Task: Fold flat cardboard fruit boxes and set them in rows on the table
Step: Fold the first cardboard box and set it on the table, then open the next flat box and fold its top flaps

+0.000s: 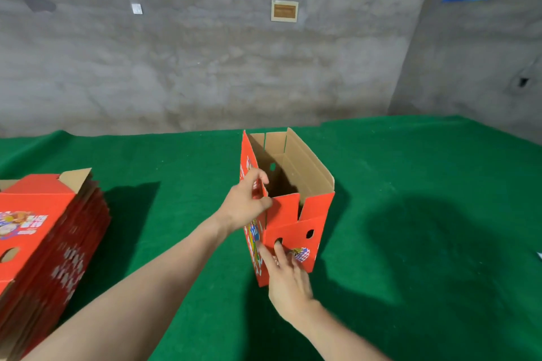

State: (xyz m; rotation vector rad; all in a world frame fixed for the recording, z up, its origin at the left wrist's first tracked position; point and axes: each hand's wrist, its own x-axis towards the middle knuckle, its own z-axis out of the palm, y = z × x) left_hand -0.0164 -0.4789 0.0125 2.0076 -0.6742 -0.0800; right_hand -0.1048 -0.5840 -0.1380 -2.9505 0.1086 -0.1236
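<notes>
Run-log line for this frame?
box: upright, top open | left hand: pinches top flap corner | right hand: straight fingers on lower front panel | flat stack: table left

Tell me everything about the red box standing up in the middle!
The red box is corrugated cardboard, brown inside, with colourful pictures and small holes in its sides. It stands upright on the green table, top open, flaps up. The left hand pinches a top flap at the near left corner; the right hand touches its front panel low down.

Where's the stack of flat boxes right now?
In the head view, the stack of flat boxes lies on the green table at far left, well left of the upright box.
</notes>
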